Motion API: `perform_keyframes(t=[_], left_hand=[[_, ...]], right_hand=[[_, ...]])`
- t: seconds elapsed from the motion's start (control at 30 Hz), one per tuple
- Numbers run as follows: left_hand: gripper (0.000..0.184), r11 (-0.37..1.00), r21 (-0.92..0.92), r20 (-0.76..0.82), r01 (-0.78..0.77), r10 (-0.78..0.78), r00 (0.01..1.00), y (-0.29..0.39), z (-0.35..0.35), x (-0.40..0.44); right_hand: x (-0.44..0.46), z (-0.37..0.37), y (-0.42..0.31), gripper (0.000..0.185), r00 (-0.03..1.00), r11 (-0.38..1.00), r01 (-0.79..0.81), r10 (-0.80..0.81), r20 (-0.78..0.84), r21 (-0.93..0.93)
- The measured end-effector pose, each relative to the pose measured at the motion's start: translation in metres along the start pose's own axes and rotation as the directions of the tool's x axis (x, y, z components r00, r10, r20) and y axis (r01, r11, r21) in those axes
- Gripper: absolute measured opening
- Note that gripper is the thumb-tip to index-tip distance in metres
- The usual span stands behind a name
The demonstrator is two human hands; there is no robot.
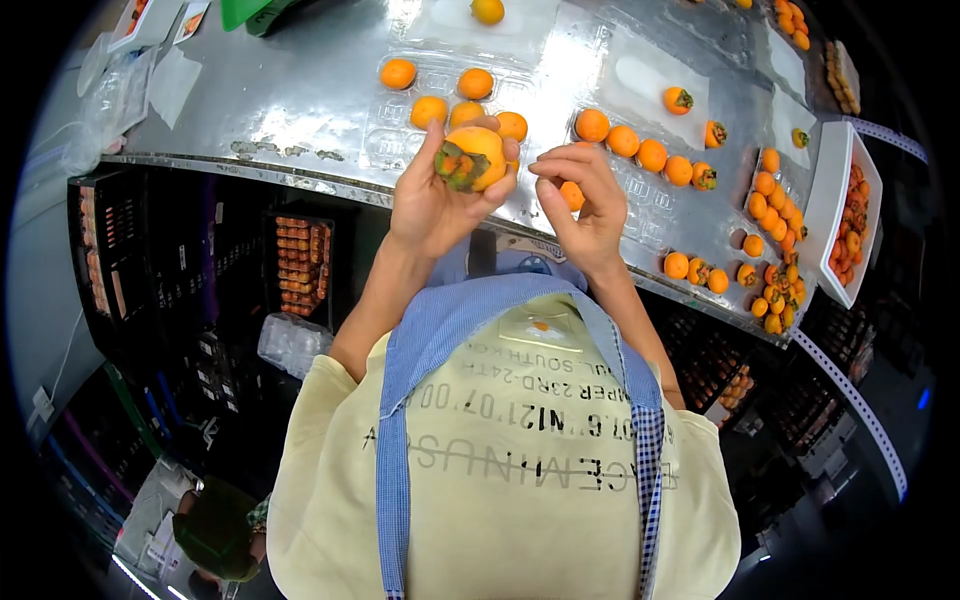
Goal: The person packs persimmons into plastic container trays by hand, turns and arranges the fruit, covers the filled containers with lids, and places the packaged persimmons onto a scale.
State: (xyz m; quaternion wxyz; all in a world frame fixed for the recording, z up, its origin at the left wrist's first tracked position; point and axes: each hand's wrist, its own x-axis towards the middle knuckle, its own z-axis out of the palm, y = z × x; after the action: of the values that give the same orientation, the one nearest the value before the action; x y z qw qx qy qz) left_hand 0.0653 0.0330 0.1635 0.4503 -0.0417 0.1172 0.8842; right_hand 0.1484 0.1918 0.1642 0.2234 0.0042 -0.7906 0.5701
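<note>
A persimmon (484, 150) rests in my left hand (428, 200), its green-brown leafy cap turned down and toward me. My fingers and thumb wrap around its sides. Just to the right, my right hand (592, 205) hovers with its fingers loosely bent and the thumb apart, holding nothing that I can see. Behind its fingers shows part of another persimmon (571, 195). Beneath and beyond my left hand, a clear plastic tray (385, 140) has several persimmons on it. More persimmons (652, 154) line another clear tray (650, 205) to the right of my right hand.
A metal table (300, 90) spans the view. At its right end a white box (826, 190) full of persimmons stands near a loose pile (780, 295). A green container (250, 12) is at the upper left. Dark crates (300, 265) sit below; another person (215, 530) is at lower left.
</note>
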Motion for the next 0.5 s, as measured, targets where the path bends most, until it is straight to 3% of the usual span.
perform_keyframes(t=[0.13,0.23,0.33,0.43,0.5], left_hand=[[0.055,0.992,-0.117,0.033,0.052,-0.049,0.998,-0.003,-0.009,0.004],[0.052,0.989,-0.086,0.218,0.123,-0.102,0.971,0.0,-0.019,0.005],[0.048,0.993,0.111,0.149,0.026,-0.042,0.988,-0.002,-0.015,0.004],[0.045,0.932,0.36,-0.112,-0.029,0.074,0.991,-0.009,0.006,0.0],[0.041,0.909,0.416,-0.052,-0.025,0.051,0.997,-0.008,-0.002,0.0]], right_hand=[[0.001,0.002,-0.001,0.018,1.0,1.0,-0.02,0.02,0.018,0.001],[0.001,0.003,-0.001,0.019,1.0,1.0,-0.024,0.024,0.003,0.012],[0.001,0.003,0.0,0.021,0.999,0.997,-0.051,0.052,-0.009,0.056],[0.0,0.001,0.001,0.024,0.995,0.992,-0.094,0.096,-0.021,0.086],[0.0,0.0,-0.001,0.026,0.991,0.987,-0.131,0.133,-0.023,0.092]])
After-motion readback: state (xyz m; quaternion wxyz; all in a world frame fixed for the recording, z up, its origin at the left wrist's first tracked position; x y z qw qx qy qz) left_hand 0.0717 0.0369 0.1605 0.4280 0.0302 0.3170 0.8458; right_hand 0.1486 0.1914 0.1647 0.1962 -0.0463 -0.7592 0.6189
